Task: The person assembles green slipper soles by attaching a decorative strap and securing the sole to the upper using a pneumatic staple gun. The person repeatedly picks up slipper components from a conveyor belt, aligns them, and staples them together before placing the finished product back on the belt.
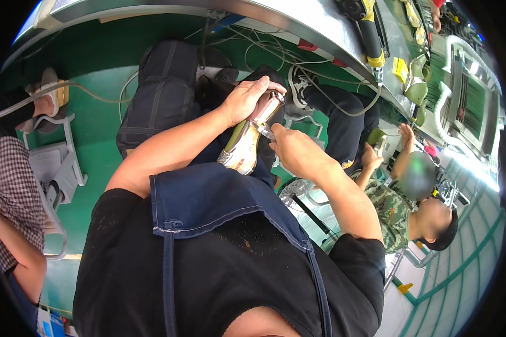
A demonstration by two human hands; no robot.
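Observation:
An olive-green shoe upper on a last (239,143) is held tilted above my lap, its lower end pale and printed, its upper end shiny and brownish. My left hand (247,100) is wrapped round that shiny upper end, and its fingertips are partly hidden behind it. On the other side, my right hand (301,151) is closed around a small grey metal tool (265,132) pressed against the upper's side. The fist covers most of the tool, so its kind does not show.
A metal-edged bench (298,31) curves across the front, with a black and yellow power tool (370,36) and olive shoe uppers (415,84) at right. Cables (343,109) hang below it. Co-workers sit on both sides; the right one holds an olive piece (378,139).

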